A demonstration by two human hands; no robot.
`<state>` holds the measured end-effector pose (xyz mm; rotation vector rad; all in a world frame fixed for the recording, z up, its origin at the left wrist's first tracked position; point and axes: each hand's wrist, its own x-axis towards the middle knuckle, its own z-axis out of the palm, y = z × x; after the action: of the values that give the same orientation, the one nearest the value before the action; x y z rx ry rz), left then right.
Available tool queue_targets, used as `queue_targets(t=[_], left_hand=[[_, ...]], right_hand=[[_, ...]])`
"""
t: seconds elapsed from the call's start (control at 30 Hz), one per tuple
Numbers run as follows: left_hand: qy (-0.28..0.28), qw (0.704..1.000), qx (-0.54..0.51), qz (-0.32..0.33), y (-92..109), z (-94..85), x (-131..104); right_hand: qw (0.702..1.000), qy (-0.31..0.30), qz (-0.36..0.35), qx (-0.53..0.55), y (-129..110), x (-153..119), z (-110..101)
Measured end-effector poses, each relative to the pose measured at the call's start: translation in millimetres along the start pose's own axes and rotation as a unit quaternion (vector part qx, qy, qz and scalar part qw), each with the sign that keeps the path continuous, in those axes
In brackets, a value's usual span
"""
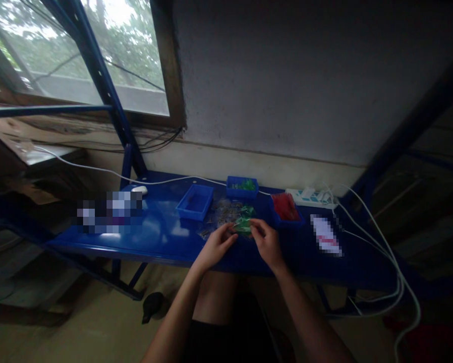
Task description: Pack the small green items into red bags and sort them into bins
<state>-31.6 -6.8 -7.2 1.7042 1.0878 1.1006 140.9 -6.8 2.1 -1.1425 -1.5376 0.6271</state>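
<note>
Between my two hands is a small green piece, clear or shiny, whose exact kind I cannot make out. My left hand pinches at its left side, thumb and fingers close together. My right hand has its fingertips on the right side of the same piece. Just beyond the fingers lies a spread heap of small metal parts on a clear plastic bag, with more green bits at its right. A blue tray stands left of the heap, and a smaller blue tray with green pieces stands behind it.
A blue bin with red pieces is to the right. Behind it a white power strip has cables running off the blue table. Blurred-out items lie at both ends, and a white cable crosses the back.
</note>
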Motion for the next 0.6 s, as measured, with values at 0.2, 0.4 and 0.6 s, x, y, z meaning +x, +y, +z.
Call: queue_targets(t=[0.2,0.4,0.6], left_hand=[[-0.049,0.998,0.029,0.01,-1.0,-0.1,0.0],[-0.055,0.998,0.023,-0.002,2.0,-2.4,-0.4],[-0.062,0.998,0.031,-0.003,5.0,-3.1,-0.6]], right_hand=[[0.976,-0.009,0.126,0.178,9.3,-12.7,21.8],[0.98,-0.024,0.122,0.158,6.7,-14.6,15.2],[0.976,-0.046,0.134,0.164,4.6,-13.1,15.1]])
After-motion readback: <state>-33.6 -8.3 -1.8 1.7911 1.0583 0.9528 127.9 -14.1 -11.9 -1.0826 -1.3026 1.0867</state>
